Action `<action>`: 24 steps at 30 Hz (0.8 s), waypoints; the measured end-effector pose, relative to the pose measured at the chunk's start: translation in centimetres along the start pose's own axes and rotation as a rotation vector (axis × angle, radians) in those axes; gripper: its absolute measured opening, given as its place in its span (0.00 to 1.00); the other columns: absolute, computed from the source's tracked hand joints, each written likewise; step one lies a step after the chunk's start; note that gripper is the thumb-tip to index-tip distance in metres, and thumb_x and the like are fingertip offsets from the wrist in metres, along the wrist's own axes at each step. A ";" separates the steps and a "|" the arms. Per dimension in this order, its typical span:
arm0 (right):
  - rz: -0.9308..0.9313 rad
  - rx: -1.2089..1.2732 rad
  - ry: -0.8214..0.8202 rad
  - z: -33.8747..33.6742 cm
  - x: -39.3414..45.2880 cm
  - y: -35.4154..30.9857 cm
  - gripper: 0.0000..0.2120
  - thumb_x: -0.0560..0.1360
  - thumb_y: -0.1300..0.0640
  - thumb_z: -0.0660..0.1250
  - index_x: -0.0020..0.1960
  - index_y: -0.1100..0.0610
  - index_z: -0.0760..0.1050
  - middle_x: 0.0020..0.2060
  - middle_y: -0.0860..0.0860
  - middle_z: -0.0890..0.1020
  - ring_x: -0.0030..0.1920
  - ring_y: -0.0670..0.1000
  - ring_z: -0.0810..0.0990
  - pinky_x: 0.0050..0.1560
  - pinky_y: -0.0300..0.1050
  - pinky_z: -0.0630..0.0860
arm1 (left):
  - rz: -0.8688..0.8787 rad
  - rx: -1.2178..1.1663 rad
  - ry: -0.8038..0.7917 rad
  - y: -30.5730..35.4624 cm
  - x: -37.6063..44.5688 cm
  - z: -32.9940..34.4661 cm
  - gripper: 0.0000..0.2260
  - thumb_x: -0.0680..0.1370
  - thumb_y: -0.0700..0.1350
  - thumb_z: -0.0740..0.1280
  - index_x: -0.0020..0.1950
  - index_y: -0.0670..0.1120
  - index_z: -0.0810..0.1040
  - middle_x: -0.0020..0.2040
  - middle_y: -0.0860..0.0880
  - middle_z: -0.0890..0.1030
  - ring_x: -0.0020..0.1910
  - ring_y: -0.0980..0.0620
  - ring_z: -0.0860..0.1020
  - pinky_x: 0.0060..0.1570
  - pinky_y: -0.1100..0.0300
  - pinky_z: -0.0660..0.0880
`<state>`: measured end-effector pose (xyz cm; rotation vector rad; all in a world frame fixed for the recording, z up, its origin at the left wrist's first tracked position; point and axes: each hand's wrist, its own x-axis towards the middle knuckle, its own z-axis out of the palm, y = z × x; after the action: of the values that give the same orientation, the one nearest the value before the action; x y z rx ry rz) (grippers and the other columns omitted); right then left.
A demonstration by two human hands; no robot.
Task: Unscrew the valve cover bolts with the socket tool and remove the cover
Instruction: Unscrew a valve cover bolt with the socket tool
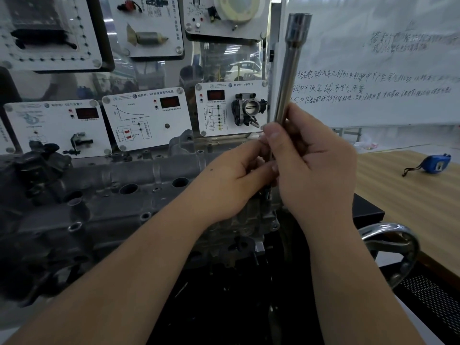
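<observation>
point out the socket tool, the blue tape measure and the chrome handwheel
socket tool (290, 68), head view, middle of the steel shaft above the right hand
blue tape measure (436, 164), head view, its blue case on the wooden table
chrome handwheel (412, 247), head view, its right rim

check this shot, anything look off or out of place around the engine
Nothing looks damaged or spilled. The one oddity: the socket tool is raised off the valve cover, socket end up, held by the right hand with the left hand at its lower end.
</observation>
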<state>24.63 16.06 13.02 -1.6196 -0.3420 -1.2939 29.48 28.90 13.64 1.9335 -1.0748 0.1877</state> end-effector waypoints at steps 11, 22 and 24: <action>-0.019 0.029 -0.067 -0.9 0.5 -0.3 0.11 0.81 0.56 0.66 0.61 0.46 0.78 0.46 0.40 0.85 0.43 0.43 0.85 0.42 0.30 0.78 | 0.024 0.048 -0.001 0.0 0.1 0.1 0.11 0.82 0.57 0.60 0.60 0.56 0.77 0.47 0.49 0.84 0.46 0.46 0.83 0.49 0.43 0.80; 0.018 0.116 -0.099 -1.5 0.8 -0.4 0.21 0.80 0.62 0.65 0.69 0.46 0.71 0.48 0.43 0.86 0.42 0.44 0.86 0.40 0.33 0.80 | 0.027 0.010 -0.027 -0.3 0.0 -0.2 0.08 0.82 0.55 0.59 0.53 0.60 0.78 0.45 0.53 0.83 0.44 0.56 0.80 0.44 0.59 0.77; 0.014 0.100 -0.086 -1.4 0.8 -0.5 0.20 0.79 0.62 0.66 0.69 0.48 0.72 0.48 0.43 0.86 0.41 0.45 0.86 0.39 0.34 0.80 | 0.027 0.027 -0.023 -0.4 -0.1 -0.1 0.06 0.84 0.54 0.60 0.51 0.61 0.77 0.42 0.57 0.82 0.37 0.62 0.77 0.38 0.66 0.73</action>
<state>23.75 14.89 13.83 -1.5932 -0.4402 -1.1810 29.76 29.13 13.47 1.9503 -1.1193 0.1970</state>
